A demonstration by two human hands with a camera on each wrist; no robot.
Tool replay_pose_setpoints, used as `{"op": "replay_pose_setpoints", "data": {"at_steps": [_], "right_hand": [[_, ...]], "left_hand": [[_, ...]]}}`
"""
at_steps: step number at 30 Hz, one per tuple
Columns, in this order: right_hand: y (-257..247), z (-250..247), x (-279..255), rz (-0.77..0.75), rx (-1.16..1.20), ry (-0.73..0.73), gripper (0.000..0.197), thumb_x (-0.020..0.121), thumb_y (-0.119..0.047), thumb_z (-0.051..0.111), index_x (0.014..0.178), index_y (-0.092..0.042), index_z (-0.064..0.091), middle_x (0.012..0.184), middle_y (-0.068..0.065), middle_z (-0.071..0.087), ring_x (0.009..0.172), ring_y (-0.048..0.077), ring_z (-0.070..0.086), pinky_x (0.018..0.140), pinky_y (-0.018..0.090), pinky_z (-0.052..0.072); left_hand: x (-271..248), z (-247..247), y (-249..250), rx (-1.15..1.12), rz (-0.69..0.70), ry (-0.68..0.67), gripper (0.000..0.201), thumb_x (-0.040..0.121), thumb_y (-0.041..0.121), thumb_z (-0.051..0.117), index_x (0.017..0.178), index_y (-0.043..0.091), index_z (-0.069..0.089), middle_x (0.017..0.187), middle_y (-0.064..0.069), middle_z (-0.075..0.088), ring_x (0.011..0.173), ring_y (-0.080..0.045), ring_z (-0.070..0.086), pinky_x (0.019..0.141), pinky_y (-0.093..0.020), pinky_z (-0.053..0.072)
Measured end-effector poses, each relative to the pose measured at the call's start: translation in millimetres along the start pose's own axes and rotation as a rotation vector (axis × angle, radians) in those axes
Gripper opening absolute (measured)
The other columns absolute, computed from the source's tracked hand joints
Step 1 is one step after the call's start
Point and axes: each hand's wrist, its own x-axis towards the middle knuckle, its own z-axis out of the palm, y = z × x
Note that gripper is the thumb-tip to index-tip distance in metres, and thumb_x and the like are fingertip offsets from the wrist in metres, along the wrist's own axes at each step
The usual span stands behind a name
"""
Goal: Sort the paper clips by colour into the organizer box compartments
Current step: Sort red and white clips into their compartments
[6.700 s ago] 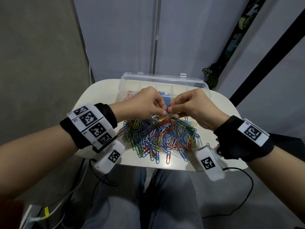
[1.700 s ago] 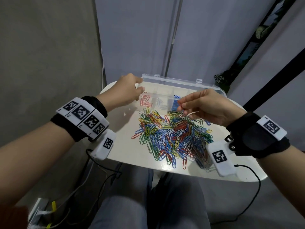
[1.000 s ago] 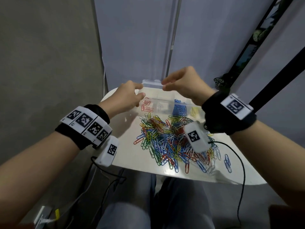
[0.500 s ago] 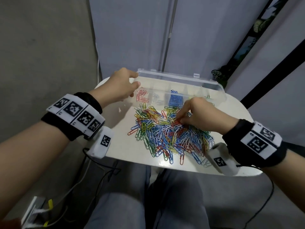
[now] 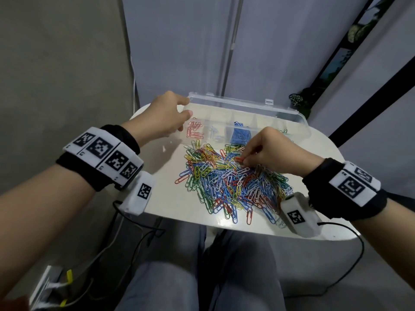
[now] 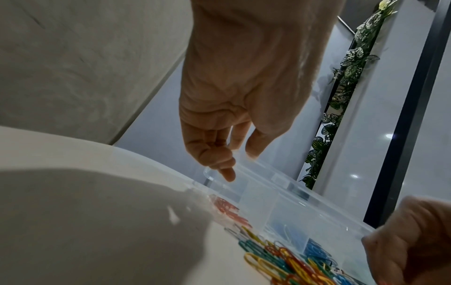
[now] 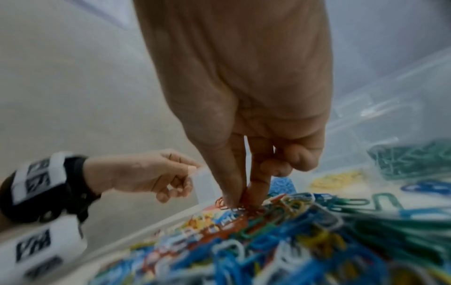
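Heaped near the table (image 5: 170, 198) edge: tangled paper clips (image 5: 231, 180), red, blue, green, yellow, white. Right hand (image 5: 276, 153) pinching a red clip (image 5: 239, 158) atop the pile. Further back, left hand (image 5: 161, 118) gripping the clear organizer box (image 5: 292, 113) corner; red, blue, yellow, green lots sorted inside.

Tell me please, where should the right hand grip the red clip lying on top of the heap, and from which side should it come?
Pinch the red clip across its flat loops near one rounded end, coming from above, as the right hand does. It lies flat on the tangled pile, so a sideways approach would likely drag neighbouring clips along.
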Motion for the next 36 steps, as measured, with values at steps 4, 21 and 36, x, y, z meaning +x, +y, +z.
{"op": "replay_pose_setpoints", "data": {"at_steps": [4, 21, 36], "right_hand": [[-2, -10, -1, 0.101, 0.416, 0.038, 0.006, 0.076, 0.0, 0.076, 0.082, 0.001, 0.074, 0.058, 0.0, 0.065, 0.046, 0.002, 0.047, 0.047, 0.014, 0.037], [-45, 2, 24, 0.236, 1.02, -0.093, 0.012, 0.085, 0.004, 0.063, 0.075, -0.002, 0.066, 0.073, 0.012, 0.065, 0.053, 0.011, 0.043, 0.04, 0.019, 0.036], [-43, 38, 4, 0.288, 1.377, -0.066, 0.01, 0.089, -0.002, 0.059, 0.081, -0.004, 0.064, 0.073, 0.012, 0.066, 0.059, 0.015, 0.059, 0.055, 0.026, 0.052]], "left_hand": [[0, -1, 2, 0.009, 0.01, -0.003, 0.049, 0.098, 0.026, 0.053, 0.144, 0.014, 0.042, 0.073, -0.01, 0.068, 0.056, -0.022, 0.051, 0.045, -0.023, 0.04], [-10, -9, 12, 0.121, 0.049, -0.01, 0.047, 0.096, 0.025, 0.056, 0.141, 0.013, 0.049, 0.09, -0.009, 0.069, 0.068, -0.015, 0.062, 0.064, -0.027, 0.047], [-58, 12, 18, -0.158, 0.109, -0.16, 0.016, 0.072, 0.02, 0.084, 0.074, 0.01, 0.073, 0.062, 0.003, 0.065, 0.055, -0.003, 0.054, 0.058, -0.021, 0.043]]}}
